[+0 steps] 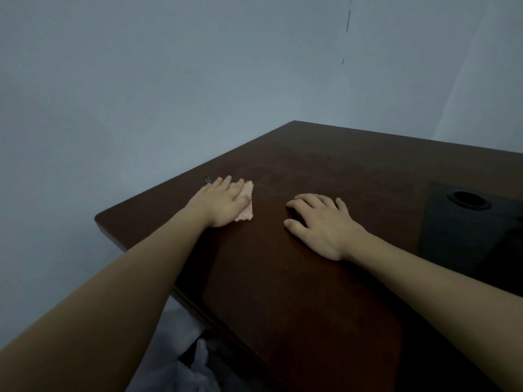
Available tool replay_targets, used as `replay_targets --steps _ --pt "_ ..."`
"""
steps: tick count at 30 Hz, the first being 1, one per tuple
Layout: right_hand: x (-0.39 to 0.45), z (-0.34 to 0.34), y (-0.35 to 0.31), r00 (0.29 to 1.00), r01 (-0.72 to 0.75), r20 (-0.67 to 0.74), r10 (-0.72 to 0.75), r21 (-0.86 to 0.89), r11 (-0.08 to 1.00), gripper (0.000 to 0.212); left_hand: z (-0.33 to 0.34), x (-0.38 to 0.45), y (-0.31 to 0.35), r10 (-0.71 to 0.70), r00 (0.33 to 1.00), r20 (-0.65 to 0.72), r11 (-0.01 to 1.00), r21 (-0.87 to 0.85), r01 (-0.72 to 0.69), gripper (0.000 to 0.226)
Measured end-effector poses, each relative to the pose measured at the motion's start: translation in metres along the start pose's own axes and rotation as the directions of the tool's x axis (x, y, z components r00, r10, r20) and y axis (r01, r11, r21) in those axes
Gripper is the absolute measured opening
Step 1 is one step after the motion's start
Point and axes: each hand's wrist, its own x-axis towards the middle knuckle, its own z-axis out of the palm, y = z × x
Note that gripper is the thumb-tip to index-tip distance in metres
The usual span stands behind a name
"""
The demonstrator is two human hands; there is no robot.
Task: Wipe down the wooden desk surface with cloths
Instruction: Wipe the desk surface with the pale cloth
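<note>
- Left hand [223,203] presses flat, fingers straight, on the pink cloth [245,206] near the worktop [297,278] left edge.
- Cloth looks soft, light; palm pressure should slide it.
- Right hand [319,224] rests bare, fingers loosely bent, holding nothing.

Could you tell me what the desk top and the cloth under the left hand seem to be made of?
Desk: dark brown wood or veneer, smooth with a dull sheen.
Cloth: pale pink soft fabric, likely terry or microfibre, judging by its fuzzy edges.
</note>
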Motion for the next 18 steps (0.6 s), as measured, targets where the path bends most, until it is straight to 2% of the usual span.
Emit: replay_targets --steps 4,7,9,13,15,16,18 --pt "-0.002 -0.001 -0.001 1.000 -0.006 0.005 0.006 -0.005 1.000 0.058 0.005 -0.049 0.006 0.176 0.984 0.027 0.984 0.030 -0.177 0.079" --pt "-0.003 0.000 -0.001 1.000 -0.010 0.013 0.010 -0.002 1.000 0.058 0.009 -0.095 0.003 0.287 0.958 0.021 0.958 0.005 -0.287 0.070" --pt "-0.004 0.000 -0.001 1.000 -0.012 0.012 0.012 -0.002 1.000 0.058 0.007 -0.109 -0.006 0.325 0.945 0.036 0.946 0.004 -0.325 0.074" --pt "-0.003 0.002 0.000 1.000 -0.006 0.010 0.006 0.001 1.000 0.058 0.006 -0.083 -0.026 0.303 0.952 0.038 0.953 0.010 -0.303 0.098" --pt "-0.002 0.002 0.001 1.000 -0.003 -0.001 0.003 0.006 1.000 0.058 0.003 -0.054 -0.041 0.264 0.964 0.041 0.960 0.084 -0.267 0.112" --pt "-0.001 0.002 0.001 1.000 -0.003 -0.007 0.003 0.008 1.000 0.058 0.001 -0.037 -0.049 0.240 0.968 0.071 0.956 0.154 -0.248 0.114" --pt "-0.001 0.003 0.002 1.000 0.000 -0.016 0.000 0.009 1.000 0.058 -0.001 -0.005 -0.065 0.173 0.982 0.077 0.947 0.260 -0.187 0.089"
